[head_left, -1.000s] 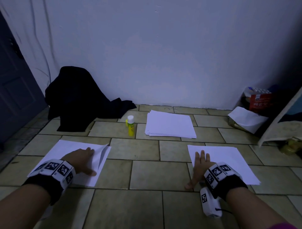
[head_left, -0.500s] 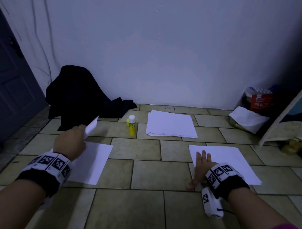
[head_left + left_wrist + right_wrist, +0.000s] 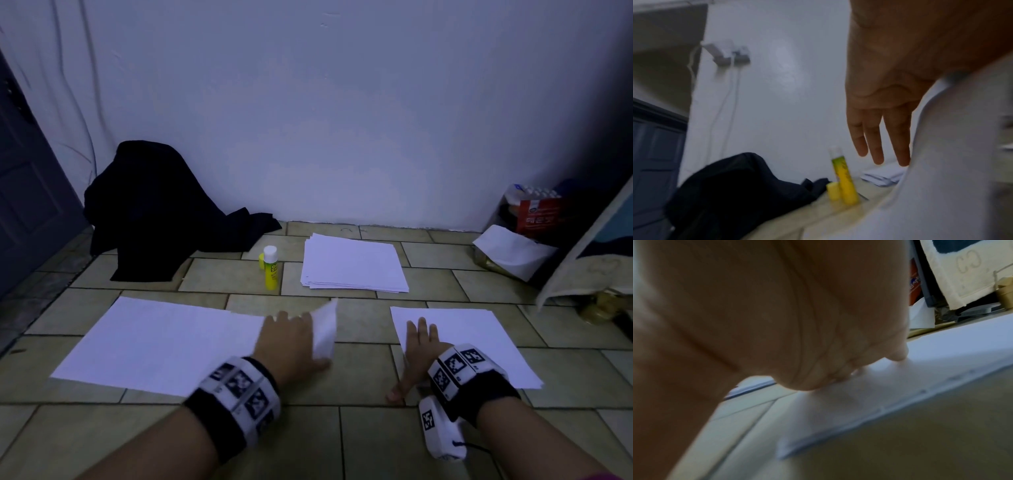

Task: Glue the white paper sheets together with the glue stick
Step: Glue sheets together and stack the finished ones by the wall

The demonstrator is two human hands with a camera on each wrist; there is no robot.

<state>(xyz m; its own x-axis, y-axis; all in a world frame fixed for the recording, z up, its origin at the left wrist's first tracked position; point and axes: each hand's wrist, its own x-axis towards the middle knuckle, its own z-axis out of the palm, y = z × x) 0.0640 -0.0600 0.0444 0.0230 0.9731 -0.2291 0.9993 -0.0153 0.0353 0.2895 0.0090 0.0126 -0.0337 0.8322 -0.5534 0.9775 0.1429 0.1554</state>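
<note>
Beige tiled floor [image 3: 164,431] meets a plain white wall. Left hand [image 3: 287,339] grasps the right edge of a large white paper sheet [image 3: 154,342], lifting it off the floor. Right hand [image 3: 418,353] lies flat, fingers straight, pressing a second white paper sheet [image 3: 479,339]. Yellow glue stick with white cap [image 3: 270,269] stands upright just left of a white paper stack [image 3: 352,263], near a heap of black cloth [image 3: 154,212].

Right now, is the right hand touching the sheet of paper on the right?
Touching. The right wrist view shows the right hand with fingertips pressed onto the right paper sheet.
</note>
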